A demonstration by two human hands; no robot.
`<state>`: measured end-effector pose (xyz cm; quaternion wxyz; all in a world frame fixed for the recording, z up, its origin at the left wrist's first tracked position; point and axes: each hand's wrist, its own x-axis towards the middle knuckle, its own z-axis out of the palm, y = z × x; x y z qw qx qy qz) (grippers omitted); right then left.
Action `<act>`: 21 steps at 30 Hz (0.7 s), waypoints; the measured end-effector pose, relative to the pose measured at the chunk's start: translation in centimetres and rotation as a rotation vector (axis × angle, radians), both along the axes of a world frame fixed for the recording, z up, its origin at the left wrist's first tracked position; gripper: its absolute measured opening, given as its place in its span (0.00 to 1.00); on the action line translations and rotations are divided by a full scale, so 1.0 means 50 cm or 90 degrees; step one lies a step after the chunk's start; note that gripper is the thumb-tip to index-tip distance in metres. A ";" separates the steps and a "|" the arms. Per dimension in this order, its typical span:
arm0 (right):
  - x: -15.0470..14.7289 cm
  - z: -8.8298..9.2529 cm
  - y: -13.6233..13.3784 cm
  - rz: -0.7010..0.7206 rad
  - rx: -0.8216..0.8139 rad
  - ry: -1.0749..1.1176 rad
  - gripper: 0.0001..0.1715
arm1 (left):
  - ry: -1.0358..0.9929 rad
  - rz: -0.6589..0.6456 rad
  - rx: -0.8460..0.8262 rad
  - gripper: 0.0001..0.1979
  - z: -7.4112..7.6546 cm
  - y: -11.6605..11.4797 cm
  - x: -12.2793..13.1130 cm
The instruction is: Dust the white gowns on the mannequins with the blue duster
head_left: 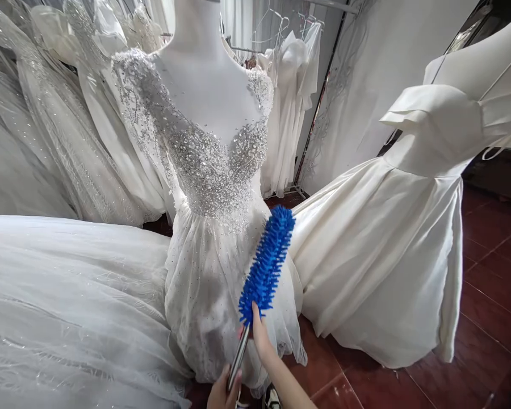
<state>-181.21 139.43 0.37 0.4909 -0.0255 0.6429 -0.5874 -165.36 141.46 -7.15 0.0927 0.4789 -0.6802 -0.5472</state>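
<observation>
A duster with blue chenille-like bristles (pixel 267 258) and a metal handle slants up in front of a beaded white wedding dress (pixel 215 170) on a mannequin. My left hand (pixel 225 391) is wrapped round the handle low down, at the bottom of the view. Higher up, my right hand (pixel 258 332) grips the duster where the bristles meet the handle; its thumb lies along the bristles and its other fingers are mostly hidden behind. The bristled head overlaps the dress's skirt in view; whether it touches the fabric I cannot tell.
A plain satin gown (pixel 392 238) stands on the right. Several sparkling dresses (pixel 68 125) hang at the left, above a spread of white tulle (pixel 68 307). Behind, more white dresses (pixel 287 113) hang from a rail. The floor (pixel 489 284) is dark red tile.
</observation>
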 end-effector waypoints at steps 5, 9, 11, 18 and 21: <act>-0.083 0.018 -0.095 0.123 0.003 -0.014 0.39 | 0.069 -0.001 -0.003 0.30 0.030 -0.076 -0.046; -0.118 -0.072 -0.089 0.164 0.103 -0.134 0.39 | 0.039 -0.020 0.056 0.27 -0.011 -0.079 -0.041; -0.113 -0.125 -0.048 0.152 0.143 -0.166 0.38 | 0.019 -0.037 0.108 0.29 -0.047 -0.057 -0.027; -0.045 -0.234 0.135 0.095 0.300 -0.295 0.41 | -0.069 -0.133 0.200 0.31 -0.146 0.058 0.031; -0.051 -0.187 0.128 0.109 0.225 -0.306 0.40 | -0.074 -0.120 0.219 0.30 -0.107 0.050 0.036</act>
